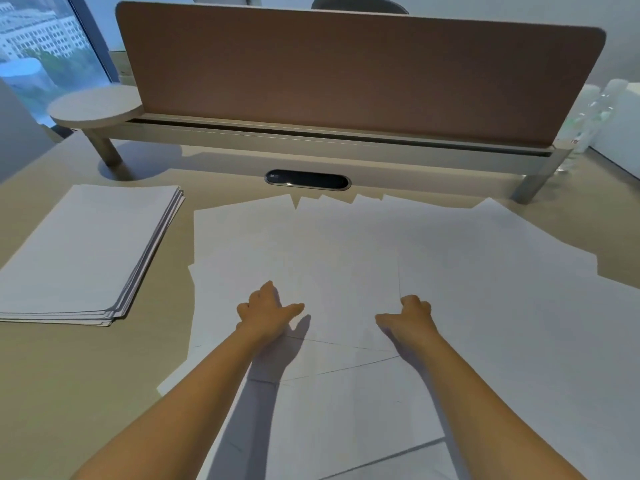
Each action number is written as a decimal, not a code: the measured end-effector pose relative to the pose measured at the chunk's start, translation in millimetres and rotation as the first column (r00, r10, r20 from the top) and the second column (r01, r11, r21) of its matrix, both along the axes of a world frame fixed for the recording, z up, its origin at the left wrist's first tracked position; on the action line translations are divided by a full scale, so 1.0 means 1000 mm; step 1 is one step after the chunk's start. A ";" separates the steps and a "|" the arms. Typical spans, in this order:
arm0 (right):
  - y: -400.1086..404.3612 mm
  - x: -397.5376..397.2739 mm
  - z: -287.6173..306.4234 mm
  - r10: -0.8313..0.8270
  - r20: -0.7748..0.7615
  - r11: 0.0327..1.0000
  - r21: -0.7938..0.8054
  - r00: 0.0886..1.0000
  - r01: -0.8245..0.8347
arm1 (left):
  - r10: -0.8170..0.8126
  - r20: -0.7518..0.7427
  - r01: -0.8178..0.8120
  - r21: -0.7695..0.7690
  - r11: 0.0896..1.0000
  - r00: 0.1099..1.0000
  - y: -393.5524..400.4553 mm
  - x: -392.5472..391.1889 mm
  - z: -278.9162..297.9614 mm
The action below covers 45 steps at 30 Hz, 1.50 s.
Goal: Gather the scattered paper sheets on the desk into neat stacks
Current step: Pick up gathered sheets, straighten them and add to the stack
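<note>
Resting both hands on the scattered sheets (346,244) mid-table, my left grip (266,311) and right grip (410,317) curl loosely, grasping nothing; a neat stack (83,251) sits at the table's (86,375) left edge.

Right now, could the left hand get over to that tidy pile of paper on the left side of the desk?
Probably yes. The left hand rests on the scattered sheets, and only bare desk lies between it and the neat stack. Nothing stands in the way.
</note>
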State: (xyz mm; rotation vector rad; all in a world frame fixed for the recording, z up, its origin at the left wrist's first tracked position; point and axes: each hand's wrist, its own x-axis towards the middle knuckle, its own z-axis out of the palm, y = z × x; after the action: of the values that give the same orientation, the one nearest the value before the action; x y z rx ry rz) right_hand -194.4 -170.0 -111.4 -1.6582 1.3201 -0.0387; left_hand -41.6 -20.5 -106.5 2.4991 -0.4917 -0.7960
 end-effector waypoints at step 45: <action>-0.040 0.021 -0.004 0.100 -0.395 0.906 -0.343 0.913 -0.248 | 0.145 0.206 -0.152 0.022 0.988 0.968 -0.013 0.057 -0.004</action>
State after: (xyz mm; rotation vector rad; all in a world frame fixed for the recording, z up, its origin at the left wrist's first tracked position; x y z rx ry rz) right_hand -173.8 -209.7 -115.6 -2.2024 1.5018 0.1379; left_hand 15.5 -33.1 -110.5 2.6308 -0.3546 -0.4980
